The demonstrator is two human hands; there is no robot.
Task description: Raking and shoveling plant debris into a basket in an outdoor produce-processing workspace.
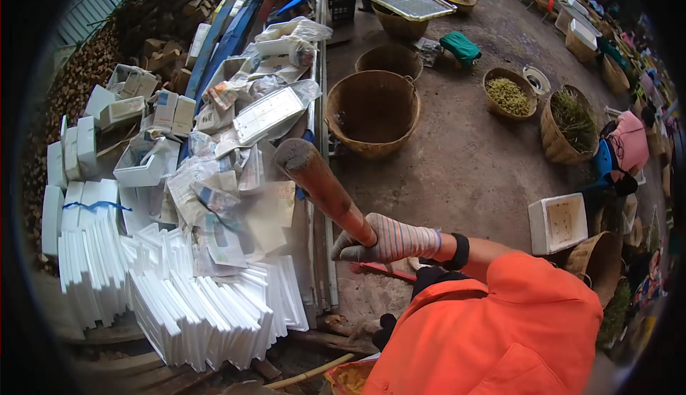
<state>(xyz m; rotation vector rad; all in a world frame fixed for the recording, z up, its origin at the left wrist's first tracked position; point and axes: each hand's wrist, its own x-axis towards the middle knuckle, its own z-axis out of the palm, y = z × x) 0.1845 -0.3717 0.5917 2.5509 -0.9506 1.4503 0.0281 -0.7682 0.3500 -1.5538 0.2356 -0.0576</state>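
Note:
My right hand [389,239], in a striped knit glove with a dark band at the wrist, is wrapped round a thick wooden pole [325,188]. Its worn, rounded end points up and to the left; whatever lies past my fist is hidden, so I cannot tell the tool's kind. On the ground just below the hand lies a red object [386,271], partly covered by my clothing. My left hand is out of the picture. An orange garment [493,331] covers my torso and upper arm.
White foam panels [207,316] stand stacked at lower left. Foam boxes [268,115] and crumpled newspaper [196,188] heap beside a metal rail. Large woven baskets [373,113] stand ahead; a basket of greenish produce [509,96] and a white foam box [557,223] are right. Firewood [161,16] rises behind.

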